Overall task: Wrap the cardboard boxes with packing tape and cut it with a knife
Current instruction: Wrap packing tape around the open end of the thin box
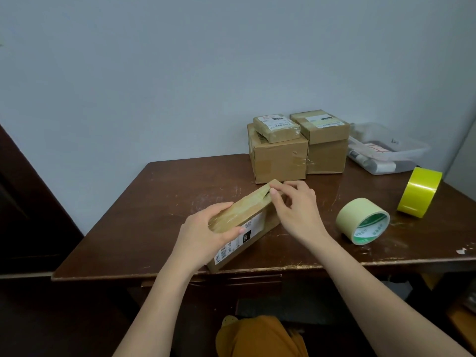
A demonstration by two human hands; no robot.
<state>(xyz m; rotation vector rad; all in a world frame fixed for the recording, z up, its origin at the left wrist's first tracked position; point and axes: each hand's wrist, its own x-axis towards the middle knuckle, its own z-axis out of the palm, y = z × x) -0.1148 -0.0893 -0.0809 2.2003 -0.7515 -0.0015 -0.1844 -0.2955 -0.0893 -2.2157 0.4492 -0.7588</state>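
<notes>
Long cardboard box lying slantwise on the dark wooden table, near end at the front edge, far end pointing toward the stacked parcels. Wrapped along its top in glossy tape, white shipping label showing on the side that faces right.

Left hand curled over the near end of the box — fingers across the taped top, thumb on the label side, a firm grip round the cardboard. Right hand at the far end, thumb and forefinger pressed together, pinching the tape at the top corner; remaining fingers loosely bent behind.

Just right of the box, apart from it, a pale tape roll on its side with a green and white core. Farther right, a bright yellow tape roll standing on edge near the table's right side.

At the back of the table, two stacks of sealed parcels against the wall: a large brown box with a small flat parcel on top, and beside it, touching, another brown box carrying a smaller labelled box. To their right, a clear plastic container with assorted items inside, contents too blurred to tell.

Orange cloth low in the picture, beneath the table edge. Knife — nowhere to be made out.
</notes>
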